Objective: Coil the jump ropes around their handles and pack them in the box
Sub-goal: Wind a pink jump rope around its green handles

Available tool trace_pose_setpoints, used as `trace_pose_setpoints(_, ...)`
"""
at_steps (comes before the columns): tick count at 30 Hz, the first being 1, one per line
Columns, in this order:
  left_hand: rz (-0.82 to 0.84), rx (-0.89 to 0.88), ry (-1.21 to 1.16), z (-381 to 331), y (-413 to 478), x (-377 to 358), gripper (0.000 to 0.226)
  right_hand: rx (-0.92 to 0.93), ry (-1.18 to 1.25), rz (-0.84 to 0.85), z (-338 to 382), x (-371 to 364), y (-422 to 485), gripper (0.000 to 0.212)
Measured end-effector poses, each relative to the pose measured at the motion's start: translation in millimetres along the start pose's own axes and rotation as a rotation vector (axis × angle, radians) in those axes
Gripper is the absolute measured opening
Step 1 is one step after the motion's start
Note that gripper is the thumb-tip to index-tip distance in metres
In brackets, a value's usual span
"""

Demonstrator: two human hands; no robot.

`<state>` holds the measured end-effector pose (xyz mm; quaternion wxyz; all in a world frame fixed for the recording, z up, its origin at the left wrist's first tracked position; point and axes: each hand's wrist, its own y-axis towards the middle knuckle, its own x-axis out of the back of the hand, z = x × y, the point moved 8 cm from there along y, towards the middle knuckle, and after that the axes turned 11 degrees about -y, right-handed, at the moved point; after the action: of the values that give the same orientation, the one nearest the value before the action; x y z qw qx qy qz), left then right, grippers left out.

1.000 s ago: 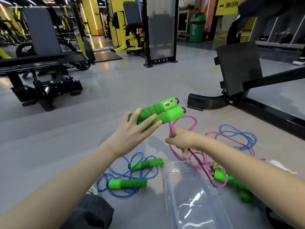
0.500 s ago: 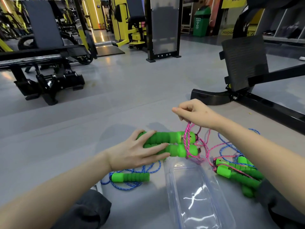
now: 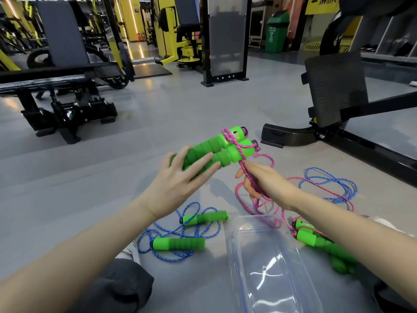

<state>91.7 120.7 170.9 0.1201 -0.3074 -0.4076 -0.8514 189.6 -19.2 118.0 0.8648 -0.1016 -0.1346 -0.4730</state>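
My left hand [image 3: 180, 181] holds two green handles [image 3: 222, 150] side by side above the floor, fingers stretched along them and thumb underneath. A pink rope [image 3: 234, 143] is looped once around the handles' far ends. My right hand [image 3: 264, 184] grips that pink rope just below the handles; the rest trails down to the floor. A clear plastic box [image 3: 268, 267] lies open in front of me. A blue rope with two green handles [image 3: 180, 242] lies loose to the left of the box. Another pair of green handles [image 3: 316, 238] lies right of the box, partly hidden by my right forearm.
More blue rope [image 3: 329, 184] is tangled with pink rope on the floor at the right. A black machine base and footplate [image 3: 334, 91] stand close behind on the right. A weight bench [image 3: 56, 86] stands at the back left. My knee [image 3: 121, 288] is at the bottom.
The handles rose from near the floor and tilted up to the right. My right hand dropped from above the handles to below them, pulling the pink rope over their ends.
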Motion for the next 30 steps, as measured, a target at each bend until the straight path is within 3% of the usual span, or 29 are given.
trace_pose_setpoints(7,0.189,-0.077,0.114,7.7,-8.0,-18.5,0.055,-0.034,-0.473,0.354,22.0,3.2,-23.4,0.027)
trace_pose_setpoints(10,0.22,-0.144,0.115,3.7,-7.5,-21.1,0.052,0.012,-0.568,0.297,40.5,22.6,-23.3,0.024)
trace_pose_setpoints(14,0.197,-0.279,0.045,-15.3,-5.0,-18.8,0.045,0.257,-0.746,0.141,72.0,42.6,-20.4,0.018)
trace_pose_setpoints(19,0.038,-0.419,-0.126,-57.3,5.7,1.0,0.035,0.331,-0.599,0.066,75.8,49.4,-20.2,0.019)
trace_pose_setpoints(22,-0.074,-0.41,-0.205,-73.8,16.6,15.7,0.035,0.288,-0.46,0.072,59.1,53.7,-15.9,0.028)
trace_pose_setpoints(25,-0.14,-0.323,-0.245,-73.1,24.3,20.6,0.038,0.176,-0.18,0.054,34.0,64.7,-11.0,0.028)
trace_pose_setpoints(28,-0.148,-0.177,-0.201,-52.6,25.6,14.6,0.053,0.061,0.044,-0.048,7.0,75.6,-5.2,0.014)
trace_pose_setpoints(30,-0.141,-0.062,-0.153,-34.2,24.5,10.0,0.065,0.046,0.036,-0.04,4.9,67.0,-4.4,0.017)
